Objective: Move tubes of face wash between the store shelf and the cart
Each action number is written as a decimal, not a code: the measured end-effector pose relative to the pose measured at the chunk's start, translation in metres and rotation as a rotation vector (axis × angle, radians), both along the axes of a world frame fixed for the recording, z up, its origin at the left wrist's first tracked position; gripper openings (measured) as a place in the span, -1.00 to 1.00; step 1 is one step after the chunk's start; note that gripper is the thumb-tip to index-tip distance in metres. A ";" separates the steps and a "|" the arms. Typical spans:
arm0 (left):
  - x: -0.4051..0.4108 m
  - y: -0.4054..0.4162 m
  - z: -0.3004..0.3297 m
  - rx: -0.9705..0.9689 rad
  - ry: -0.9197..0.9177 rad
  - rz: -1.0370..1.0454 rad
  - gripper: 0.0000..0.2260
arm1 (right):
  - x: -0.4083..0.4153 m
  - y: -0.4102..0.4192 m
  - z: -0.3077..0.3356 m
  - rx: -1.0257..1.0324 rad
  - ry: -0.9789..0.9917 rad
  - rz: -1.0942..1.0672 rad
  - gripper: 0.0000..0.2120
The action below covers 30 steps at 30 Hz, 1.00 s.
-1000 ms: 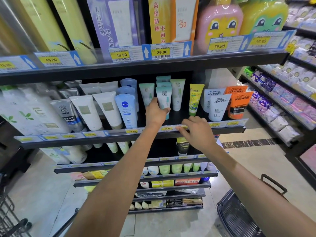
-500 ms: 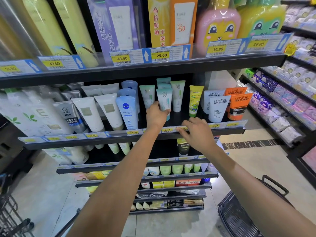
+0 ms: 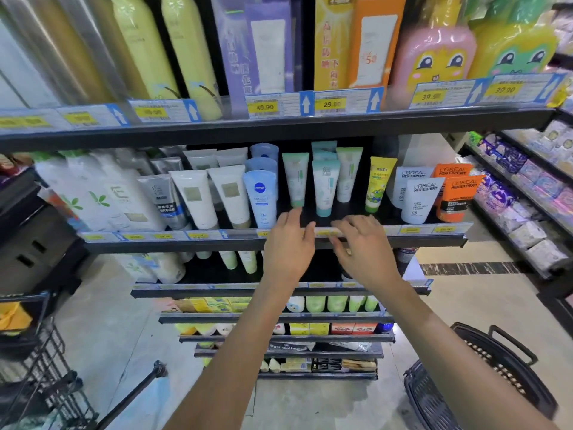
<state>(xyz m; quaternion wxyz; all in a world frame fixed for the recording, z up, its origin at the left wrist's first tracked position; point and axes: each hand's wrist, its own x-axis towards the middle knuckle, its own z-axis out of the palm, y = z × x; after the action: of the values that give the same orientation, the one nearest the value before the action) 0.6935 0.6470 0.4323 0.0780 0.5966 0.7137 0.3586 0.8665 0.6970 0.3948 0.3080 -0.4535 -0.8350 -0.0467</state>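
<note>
Tubes of face wash stand cap-down in rows on the dark store shelf (image 3: 434, 240). A pale teal tube (image 3: 325, 189) stands at the front of its row, with a mint green tube (image 3: 296, 178) to its left. My left hand (image 3: 290, 243) hovers at the shelf's front edge just below these tubes, fingers spread and holding nothing. My right hand (image 3: 361, 243) is beside it at the price strip, fingers apart and holding nothing. A dark mesh cart basket (image 3: 483, 377) sits low on the right.
A blue Nivea tube (image 3: 261, 197) and white tubes (image 3: 195, 197) stand to the left; a yellow tube (image 3: 379, 184) and white and orange L'Oreal tubes (image 3: 455, 197) to the right. The upper shelf (image 3: 279, 125) overhangs. A wire cart (image 3: 40, 367) stands at the left, another aisle's shelving (image 3: 527, 187) at the right.
My left hand has let go of the teal tube and drawn back and down to the shelf edge. The tube stays standing. My right hand has risen slightly with its fingers spread.
</note>
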 end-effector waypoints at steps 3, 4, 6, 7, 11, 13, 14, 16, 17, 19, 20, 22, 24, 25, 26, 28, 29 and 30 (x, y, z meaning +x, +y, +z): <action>-0.033 -0.063 -0.011 -0.023 0.042 0.052 -0.62 | -0.041 -0.043 -0.001 -0.015 0.002 0.093 -0.72; -0.049 -0.086 -0.018 -0.037 0.058 0.085 -0.63 | -0.059 -0.058 -0.004 -0.031 -0.013 0.124 -0.71; -0.089 -0.133 -0.036 -0.058 0.097 0.182 -0.64 | -0.100 -0.089 -0.013 -0.073 -0.057 0.199 -0.71; -0.111 -0.158 -0.045 -0.074 0.115 0.238 -0.64 | -0.123 -0.105 -0.017 -0.107 -0.080 0.236 -0.70; -0.199 -0.271 -0.074 -0.228 0.103 0.446 -0.62 | -0.227 -0.179 -0.032 -0.238 -0.184 0.442 -0.64; -0.238 -0.333 -0.085 -0.242 0.102 0.565 -0.64 | -0.282 -0.220 -0.039 -0.264 -0.219 0.550 -0.59; -0.256 -0.364 -0.090 -0.242 0.091 0.630 -0.66 | -0.309 -0.242 -0.042 -0.273 -0.225 0.600 -0.56; -0.283 -0.425 -0.098 -0.266 0.051 0.763 -0.70 | -0.358 -0.286 -0.045 -0.292 -0.255 0.681 -0.55; -0.295 -0.454 -0.102 -0.281 0.034 0.824 -0.73 | -0.380 -0.307 -0.046 -0.311 -0.272 0.722 -0.57; -0.314 -0.507 -0.109 -0.303 -0.004 0.925 -0.72 | -0.420 -0.345 -0.051 -0.343 -0.290 0.825 -0.57; -0.322 -0.530 -0.113 -0.312 -0.023 0.970 -0.70 | -0.439 -0.363 -0.054 -0.354 -0.310 0.872 -0.56; -0.337 -0.571 -0.121 -0.339 -0.068 1.061 -0.65 | -0.469 -0.397 -0.061 -0.370 -0.366 0.945 -0.56; -0.349 -0.604 -0.128 -0.370 -0.106 1.127 -0.63 | -0.492 -0.425 -0.070 -0.388 -0.408 0.988 -0.56; -0.355 -0.617 -0.132 -0.389 -0.119 1.151 -0.64 | -0.501 -0.437 -0.075 -0.395 -0.422 1.005 -0.57; -0.362 -0.627 -0.135 -0.402 -0.123 1.173 -0.65 | -0.510 -0.447 -0.081 -0.403 -0.439 1.021 -0.57; -0.378 -0.642 -0.143 -0.416 -0.121 1.203 -0.64 | -0.525 -0.461 -0.094 -0.439 -0.486 1.043 -0.54; -0.387 -0.647 -0.147 -0.420 -0.126 1.210 -0.63 | -0.532 -0.466 -0.102 -0.454 -0.508 1.047 -0.54; -0.397 -0.651 -0.151 -0.419 -0.131 1.219 -0.62 | -0.541 -0.468 -0.110 -0.466 -0.527 1.049 -0.54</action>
<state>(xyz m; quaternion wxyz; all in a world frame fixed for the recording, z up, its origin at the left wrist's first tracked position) 0.2961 -0.0037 0.2808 0.0184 0.0334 0.9731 0.2273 0.3259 0.2286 0.2849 -0.0329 -0.0123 -0.9824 0.1837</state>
